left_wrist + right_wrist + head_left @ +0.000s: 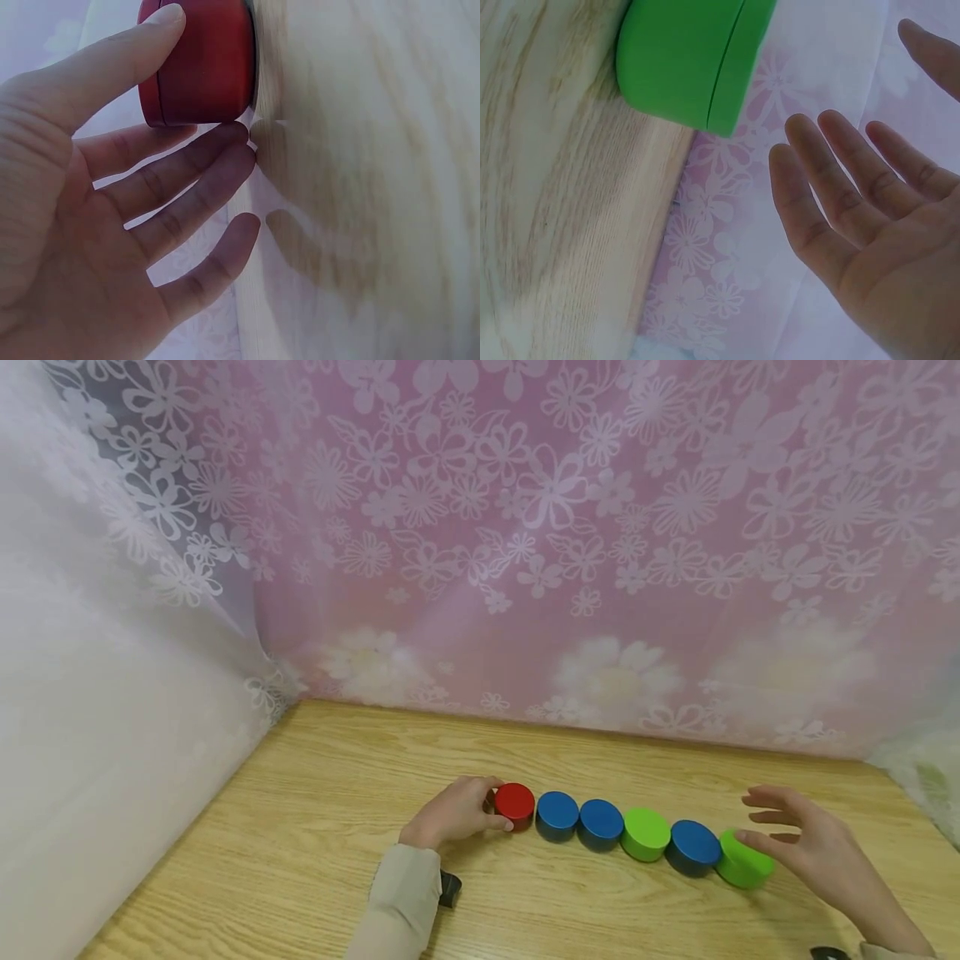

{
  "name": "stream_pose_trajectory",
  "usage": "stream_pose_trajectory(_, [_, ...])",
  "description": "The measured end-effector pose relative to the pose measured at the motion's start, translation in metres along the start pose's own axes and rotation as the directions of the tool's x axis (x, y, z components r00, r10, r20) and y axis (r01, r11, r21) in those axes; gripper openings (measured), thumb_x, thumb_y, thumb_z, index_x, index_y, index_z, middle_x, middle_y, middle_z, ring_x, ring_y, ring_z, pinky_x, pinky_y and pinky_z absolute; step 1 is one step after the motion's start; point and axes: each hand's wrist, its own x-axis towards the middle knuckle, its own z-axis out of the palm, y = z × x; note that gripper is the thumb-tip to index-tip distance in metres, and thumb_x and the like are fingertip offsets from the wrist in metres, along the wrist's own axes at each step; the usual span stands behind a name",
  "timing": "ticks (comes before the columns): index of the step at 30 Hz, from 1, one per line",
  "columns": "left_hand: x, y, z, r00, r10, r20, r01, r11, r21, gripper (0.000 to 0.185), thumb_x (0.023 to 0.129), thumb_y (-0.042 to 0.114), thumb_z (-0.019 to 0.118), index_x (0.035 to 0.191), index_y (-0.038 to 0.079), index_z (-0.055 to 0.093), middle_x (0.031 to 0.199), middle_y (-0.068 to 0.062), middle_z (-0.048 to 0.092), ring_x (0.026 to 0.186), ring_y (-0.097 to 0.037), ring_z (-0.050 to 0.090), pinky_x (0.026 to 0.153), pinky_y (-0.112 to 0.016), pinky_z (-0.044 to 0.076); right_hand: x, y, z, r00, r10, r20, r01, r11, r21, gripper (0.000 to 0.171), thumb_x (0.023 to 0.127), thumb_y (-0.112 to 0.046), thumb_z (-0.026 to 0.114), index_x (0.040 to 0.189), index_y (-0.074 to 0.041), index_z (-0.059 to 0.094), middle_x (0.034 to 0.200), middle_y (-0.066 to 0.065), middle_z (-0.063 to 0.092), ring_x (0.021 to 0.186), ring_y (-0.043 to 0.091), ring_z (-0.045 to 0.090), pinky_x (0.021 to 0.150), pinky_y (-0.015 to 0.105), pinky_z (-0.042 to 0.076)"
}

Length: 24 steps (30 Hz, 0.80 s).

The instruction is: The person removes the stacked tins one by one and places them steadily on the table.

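Note:
A row of round lidded tins runs across the wooden table. At its left end is a red tin (515,802), which my left hand (457,810) holds between thumb and fingers. In the left wrist view, the thumb lies against the side of the red tin (206,67), while the lower fingers spread below it. My right hand (813,847) is over the right end of the row, beside a green tin (745,867). The right wrist view has its fingers spread, with a gap between them and the green tin (682,60).
Between the end tins stand a blue tin (557,814), a second blue tin (601,823), another green tin (646,833) and a third blue tin (693,847). A pink flowered curtain (480,543) hangs along the table's back edge, and a white sheet (112,693) at the left.

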Motion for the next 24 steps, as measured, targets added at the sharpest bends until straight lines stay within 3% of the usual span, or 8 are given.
stream_pose_trajectory(4, [0.0010, 0.0003, 0.0010, 1.000, -0.005, 0.000, 0.005, 1.000, 0.002, 0.049, 0.087, 0.012, 0.083, 0.129, -0.004, 0.063, 0.100, -0.005, 0.071, 0.087, -0.011, 0.065, 0.077, -0.023, 0.051, 0.0006, 0.0000, -0.0006, 1.000, -0.003, 0.002, 0.003, 1.000, 0.000, 0.065, 0.092, -0.018, 0.078, 0.139, 0.014, 0.046, 0.128, 0.034, 0.057, 0.100, 0.037, 0.065, 0.070, 0.019, 0.053])
stream_pose_trajectory(9, [0.0018, 0.0007, 0.0014, 1.000, -0.017, 0.004, 0.017, 1.000, 0.000, 0.053, 0.087, 0.013, 0.083, 0.131, -0.005, 0.061, 0.101, -0.005, 0.071, 0.087, -0.012, 0.065, 0.076, -0.023, 0.051, 0.0011, 0.0000, -0.0015, 1.000, 0.010, 0.024, -0.010, 1.000, 0.001, 0.066, 0.094, -0.020, 0.076, 0.140, 0.015, 0.044, 0.129, 0.036, 0.056, 0.106, 0.048, 0.061, 0.070, 0.021, 0.054])
stream_pose_trajectory(11, [0.0020, 0.0008, 0.0016, 1.000, -0.021, 0.006, 0.021, 1.000, 0.000, 0.054, 0.087, 0.013, 0.083, 0.133, -0.005, 0.060, 0.101, -0.005, 0.071, 0.087, -0.012, 0.064, 0.075, -0.023, 0.051, 0.0006, 0.0008, -0.0013, 1.000, 0.015, 0.022, -0.015, 1.000, -0.001, 0.066, 0.094, -0.020, 0.076, 0.140, 0.014, 0.044, 0.128, 0.035, 0.056, 0.104, 0.045, 0.063, 0.069, 0.021, 0.054])
stream_pose_trajectory(14, [0.0022, 0.0005, 0.0023, 1.000, -0.022, 0.006, 0.022, 1.000, 0.001, 0.056, 0.087, 0.013, 0.083, 0.133, -0.005, 0.060, 0.100, -0.005, 0.071, 0.087, -0.012, 0.064, 0.075, -0.024, 0.051, -0.0007, 0.0025, 0.0001, 1.000, 0.007, 0.004, -0.007, 1.000, 0.005, 0.064, 0.093, -0.019, 0.078, 0.138, 0.013, 0.046, 0.126, 0.034, 0.058, 0.097, 0.018, 0.068, 0.068, 0.020, 0.054])
stream_pose_trajectory(18, [0.0015, -0.0013, 0.0023, 1.000, -0.017, 0.006, 0.017, 1.000, 0.001, 0.057, 0.087, 0.015, 0.083, 0.135, -0.005, 0.059, 0.101, -0.006, 0.071, 0.088, -0.012, 0.065, 0.077, -0.024, 0.052, -0.0022, 0.0048, 0.0023, 1.000, -0.008, -0.018, 0.008, 1.000, 0.019, 0.062, 0.091, -0.016, 0.079, 0.136, 0.013, 0.048, 0.124, 0.033, 0.060, 0.086, -0.015, 0.055, 0.068, 0.019, 0.053])
stream_pose_trajectory(24, [-0.0056, -0.0054, -0.0019, 0.999, -0.039, 0.005, 0.039, 0.999, 0.023, 0.060, 0.088, 0.020, 0.083, 0.137, -0.004, 0.058, 0.105, -0.007, 0.069, 0.090, -0.016, 0.062, 0.084, -0.033, 0.053, -0.0047, 0.0064, 0.0030, 0.999, -0.029, -0.046, 0.031, 0.999, 0.035, 0.061, 0.090, -0.012, 0.080, 0.136, 0.014, 0.049, 0.123, 0.033, 0.060, 0.087, -0.020, 0.050, 0.067, 0.016, 0.052])
